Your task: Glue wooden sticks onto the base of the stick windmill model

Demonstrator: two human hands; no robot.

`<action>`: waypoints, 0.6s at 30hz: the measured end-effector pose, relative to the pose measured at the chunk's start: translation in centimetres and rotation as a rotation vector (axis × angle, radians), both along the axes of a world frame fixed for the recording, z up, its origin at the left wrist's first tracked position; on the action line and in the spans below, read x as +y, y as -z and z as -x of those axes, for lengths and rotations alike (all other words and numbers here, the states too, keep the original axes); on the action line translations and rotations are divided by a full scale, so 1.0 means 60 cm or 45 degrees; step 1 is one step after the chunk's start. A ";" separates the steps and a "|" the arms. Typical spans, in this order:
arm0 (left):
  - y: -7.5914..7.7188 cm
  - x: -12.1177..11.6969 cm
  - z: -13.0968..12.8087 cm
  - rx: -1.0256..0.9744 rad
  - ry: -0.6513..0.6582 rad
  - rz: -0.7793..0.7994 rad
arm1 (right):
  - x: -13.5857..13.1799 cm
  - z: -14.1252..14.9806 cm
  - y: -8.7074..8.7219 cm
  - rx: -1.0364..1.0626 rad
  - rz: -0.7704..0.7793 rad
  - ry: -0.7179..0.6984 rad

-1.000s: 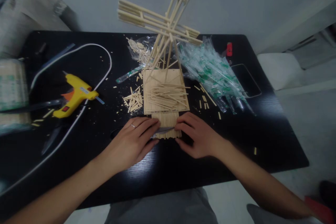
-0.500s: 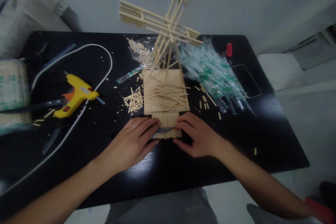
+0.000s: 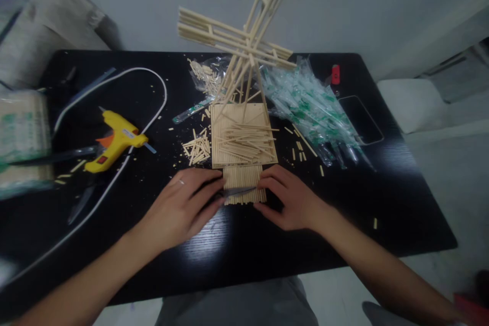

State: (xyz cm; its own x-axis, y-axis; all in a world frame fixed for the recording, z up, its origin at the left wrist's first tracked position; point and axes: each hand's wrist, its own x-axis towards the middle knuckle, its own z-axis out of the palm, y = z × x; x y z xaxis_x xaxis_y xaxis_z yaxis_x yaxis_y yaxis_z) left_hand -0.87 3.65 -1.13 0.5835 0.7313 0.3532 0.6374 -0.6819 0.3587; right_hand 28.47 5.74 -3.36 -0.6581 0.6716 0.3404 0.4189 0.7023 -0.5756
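A small panel of wooden sticks [image 3: 243, 175] lies side by side against the near edge of a larger square stick base [image 3: 216, 135]. Across it lies a thin grey blade-like strip [image 3: 240, 191]; its left end runs toward my left hand, and its kind is unclear. My left hand [image 3: 191, 204] has its fingers stretched and apart, fingertips at the panel's left edge. On the right edge, the curled fingers and thumb of my right hand [image 3: 290, 198] grip the panel. Loose sticks [image 3: 244, 141] are heaped on the base, beneath a windmill-like stick frame [image 3: 249, 46].
A yellow glue gun [image 3: 116, 142] with a white cord [image 3: 165, 91] lies left on the black table [image 3: 324, 234]. Cut stick pieces [image 3: 197, 147] are scattered beside the base. Plastic wrappers [image 3: 305, 102], a phone [image 3: 361, 119] and a red object [image 3: 335, 74] are at the right.
My left hand has drawn slightly left, off the panel's top, and its fingers have spread. My right hand stays at the right edge. The whole view has shifted a little.
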 end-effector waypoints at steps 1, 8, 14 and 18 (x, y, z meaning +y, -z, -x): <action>-0.008 0.004 0.011 0.003 -0.061 -0.022 | 0.000 0.000 0.000 0.001 0.003 0.003; -0.082 0.037 0.128 0.245 -0.966 0.033 | -0.001 -0.001 0.000 0.006 0.012 0.013; -0.058 0.064 0.179 0.438 -1.173 0.208 | -0.002 -0.001 0.002 0.014 0.042 0.031; -0.035 0.074 0.180 0.464 -1.148 0.199 | -0.002 0.000 0.003 0.024 0.044 0.040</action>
